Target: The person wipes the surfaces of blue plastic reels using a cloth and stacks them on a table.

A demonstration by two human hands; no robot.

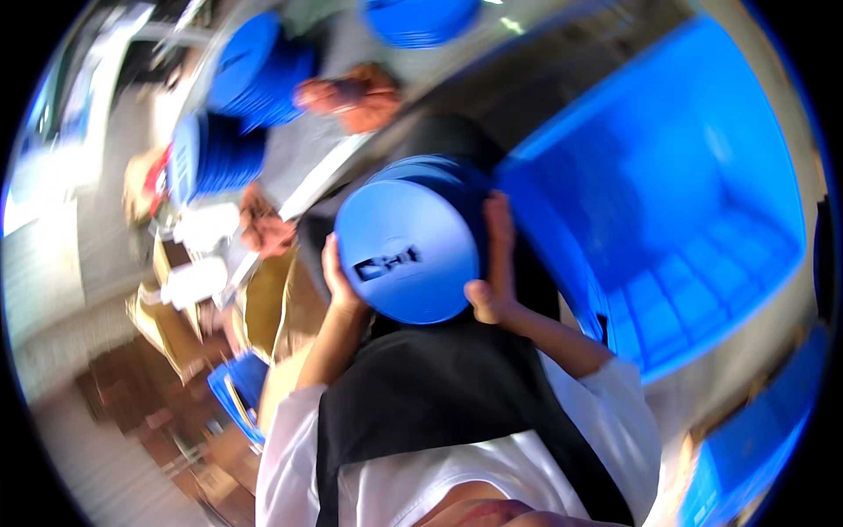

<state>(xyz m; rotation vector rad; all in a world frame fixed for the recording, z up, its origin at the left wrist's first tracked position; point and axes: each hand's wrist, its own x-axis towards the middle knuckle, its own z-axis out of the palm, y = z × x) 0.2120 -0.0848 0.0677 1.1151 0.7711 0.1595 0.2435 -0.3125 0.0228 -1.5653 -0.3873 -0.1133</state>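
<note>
A stack of round blue discs (408,263) is held in front of my black apron, its top disc turned toward me. Dark printing marks the top face. My left hand (338,277) presses against the left rim of the stack. On the opposite side, my right hand (496,263) grips the edge, thumb toward the near face and fingers stretched along the side. More discs trail behind the top one, partly hidden by it. Whether they are lids or plates I cannot make out.
A large blue bin (667,202) stands open close on my right. Upper left, a grey table holds more blue disc stacks (255,75) and crumpled orange-brown cloths or gloves (360,95). White containers (198,281) and cardboard boxes (167,329) are at the left. Motion blurs the surroundings.
</note>
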